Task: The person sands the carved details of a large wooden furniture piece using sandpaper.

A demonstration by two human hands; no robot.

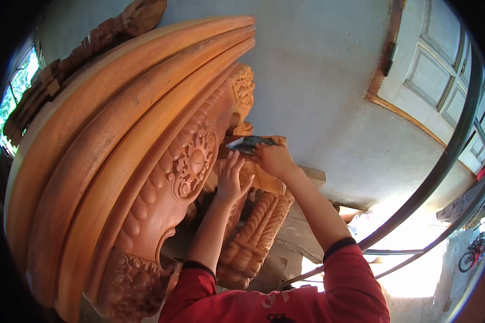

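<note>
My right hand [275, 160] is closed round a slim dark-handled tool with a pale flat tip [247, 143]. The tool lies close over a smooth reddish-brown wooden piece [267, 180], its tip pointing left. Just below and left of the tip, my left hand [231, 180] is raised with its fingers spread and nothing in it. Left of both hands stands a large carved wooden panel [170, 215] with a round floral relief and a row of rounded bumps. Beneath my right forearm is a carved wooden leg [258, 229] with rope-like ridges.
Long curved wooden mouldings [113, 118] fill the left side. A pale wall [312, 81] rises behind, with a white panelled door [428, 70] at upper right. A thick dark hose [436, 177] arcs down the right side. Bright light falls on the floor at lower right.
</note>
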